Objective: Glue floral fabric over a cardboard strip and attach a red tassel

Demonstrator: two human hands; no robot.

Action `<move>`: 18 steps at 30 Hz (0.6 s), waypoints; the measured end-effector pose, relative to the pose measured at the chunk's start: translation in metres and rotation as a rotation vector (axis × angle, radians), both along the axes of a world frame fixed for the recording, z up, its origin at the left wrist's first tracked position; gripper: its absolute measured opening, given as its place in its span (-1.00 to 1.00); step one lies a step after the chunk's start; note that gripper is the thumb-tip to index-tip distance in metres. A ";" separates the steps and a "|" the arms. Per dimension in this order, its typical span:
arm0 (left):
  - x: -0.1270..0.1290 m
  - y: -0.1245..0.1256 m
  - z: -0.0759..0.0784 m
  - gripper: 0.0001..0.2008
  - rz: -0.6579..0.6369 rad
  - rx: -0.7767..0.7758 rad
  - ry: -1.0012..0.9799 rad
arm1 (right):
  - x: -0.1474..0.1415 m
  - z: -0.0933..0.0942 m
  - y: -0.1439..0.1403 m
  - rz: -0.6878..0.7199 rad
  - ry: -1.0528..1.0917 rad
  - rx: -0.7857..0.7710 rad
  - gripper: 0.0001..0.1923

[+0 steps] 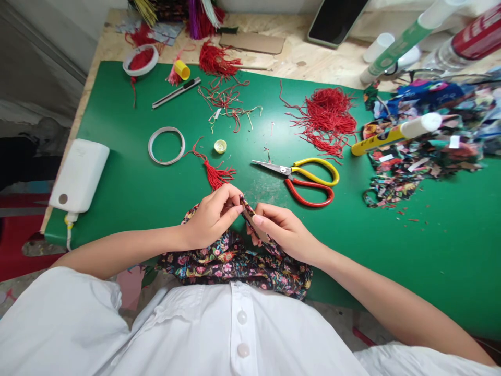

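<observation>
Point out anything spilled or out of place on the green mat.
The mat looks littered: tangled thread clippings lie strewn toward its far edge, and tiny crumbs are sprinkled beside the fabric scraps heaped at the right.

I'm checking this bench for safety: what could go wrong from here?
The scissors lie just beyond the right hand with their tip bare, so a reaching finger might get pricked. The red tassel lies close by the left hand and could be snagged. The patterned piece both hands pinch might slip.
</observation>
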State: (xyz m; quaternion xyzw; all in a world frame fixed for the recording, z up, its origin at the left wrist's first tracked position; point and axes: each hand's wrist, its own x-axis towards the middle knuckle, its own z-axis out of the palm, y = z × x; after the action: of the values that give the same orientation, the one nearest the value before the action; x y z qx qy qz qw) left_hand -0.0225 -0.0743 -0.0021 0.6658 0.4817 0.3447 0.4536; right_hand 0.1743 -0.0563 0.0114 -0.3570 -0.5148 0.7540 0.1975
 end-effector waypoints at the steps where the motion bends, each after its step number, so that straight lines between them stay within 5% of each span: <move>1: 0.000 0.000 0.000 -0.92 0.000 -0.003 0.000 | 0.000 0.000 0.000 0.001 -0.004 0.002 -0.49; 18: -0.002 0.001 -0.002 -0.90 -0.010 -0.022 -0.023 | 0.000 -0.003 0.001 0.000 0.046 -0.005 -0.50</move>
State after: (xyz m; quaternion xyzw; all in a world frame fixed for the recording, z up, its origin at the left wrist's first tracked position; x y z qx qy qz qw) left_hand -0.0245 -0.0736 -0.0042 0.6591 0.4769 0.3448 0.4683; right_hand 0.1746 -0.0556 0.0081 -0.3399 -0.5083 0.7633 0.2083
